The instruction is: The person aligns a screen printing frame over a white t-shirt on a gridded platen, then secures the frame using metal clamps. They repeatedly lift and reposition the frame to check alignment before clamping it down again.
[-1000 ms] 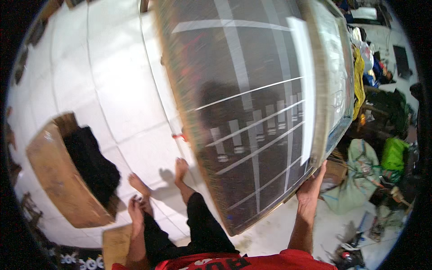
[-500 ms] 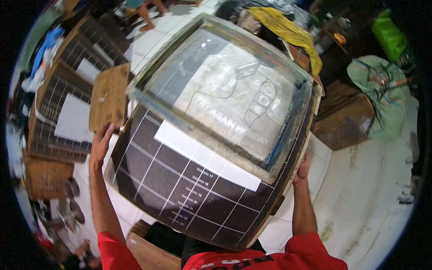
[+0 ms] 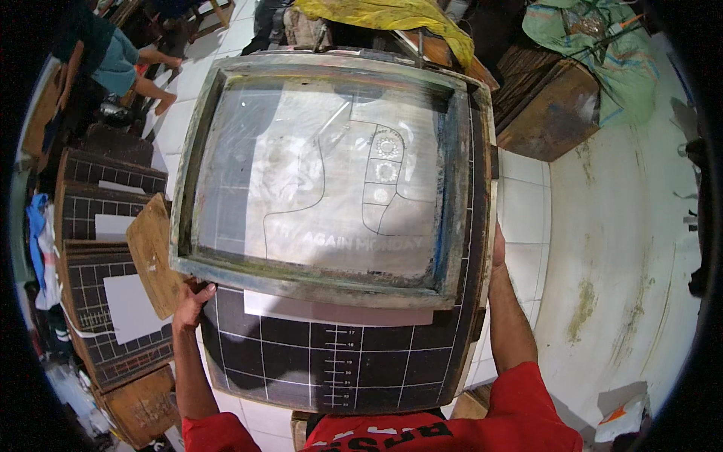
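Framed mesh screen point(image 3: 301, 181) lies flat at the centre of the view, between the two hands, over a dark gridded board point(image 3: 384, 377). A white sheet point(image 3: 290, 306) protrudes below its lower rail. Left hand point(image 3: 194, 303): just below the screen's lower left corner, at the board's left edge, thumb extended; finger closure cannot be determined. Right hand point(image 3: 498, 250): at the board's right edge, apart from the screen, fingers partly hidden; grip cannot be determined. Left of centre, a small wooden panel point(image 3: 153, 256) stands tilted near further gridded boards point(image 3: 86, 282). Upper centre: yellow cloth point(image 3: 429, 19). Upper right: pale green sack point(image 3: 629, 83). Upper left: another person's bare legs point(image 3: 154, 92).
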Demonstrator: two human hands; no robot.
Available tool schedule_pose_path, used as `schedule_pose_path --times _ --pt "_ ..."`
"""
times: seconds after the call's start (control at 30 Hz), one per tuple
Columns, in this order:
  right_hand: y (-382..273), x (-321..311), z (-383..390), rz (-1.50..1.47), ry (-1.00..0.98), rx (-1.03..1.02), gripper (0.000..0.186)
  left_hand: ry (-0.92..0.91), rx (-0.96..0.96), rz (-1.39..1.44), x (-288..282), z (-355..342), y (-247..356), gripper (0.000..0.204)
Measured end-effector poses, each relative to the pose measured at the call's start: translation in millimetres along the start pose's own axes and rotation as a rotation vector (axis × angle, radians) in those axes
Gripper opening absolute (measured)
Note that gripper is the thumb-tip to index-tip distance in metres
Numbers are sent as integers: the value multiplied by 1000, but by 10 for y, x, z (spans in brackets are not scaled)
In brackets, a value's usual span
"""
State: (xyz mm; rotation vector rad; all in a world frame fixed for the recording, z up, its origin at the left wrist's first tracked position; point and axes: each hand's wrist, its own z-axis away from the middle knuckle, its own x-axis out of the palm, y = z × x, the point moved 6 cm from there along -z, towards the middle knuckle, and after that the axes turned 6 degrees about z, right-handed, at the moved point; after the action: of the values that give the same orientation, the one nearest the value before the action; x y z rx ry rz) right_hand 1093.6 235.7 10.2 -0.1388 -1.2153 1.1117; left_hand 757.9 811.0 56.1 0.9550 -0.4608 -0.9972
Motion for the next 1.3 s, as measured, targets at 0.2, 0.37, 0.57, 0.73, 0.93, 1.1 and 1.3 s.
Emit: schedule_pose_path --times 0.2,0.37,0.57,0.73,0.93,1.1,1.3 --pt "-45 -44 5 128 88 -74 40 206 -49 -27 -82 58 -60 48" --pt "16 -35 -22 -42 77 60 43 116 -61 -31 -106 0 -98 69" --pt "29 -114 -30 -4 170 116 53 130 -146 -10 -302 -37 -282 67" --pt "50 -475 196 61 329 94 62 746 447 -263 -2 319 178 49" --pt "784 -2127 1427 1031 636 329 56 346 727 -572 2913 784 883 62" --pt "1664 -2752 2912 1682 -42 714 54 -228 938 -844 5135 573 1515 71" --pt "947 -2846 3085 1843 -283 575 17 56 875 -1232 5828 -213 1623 80"
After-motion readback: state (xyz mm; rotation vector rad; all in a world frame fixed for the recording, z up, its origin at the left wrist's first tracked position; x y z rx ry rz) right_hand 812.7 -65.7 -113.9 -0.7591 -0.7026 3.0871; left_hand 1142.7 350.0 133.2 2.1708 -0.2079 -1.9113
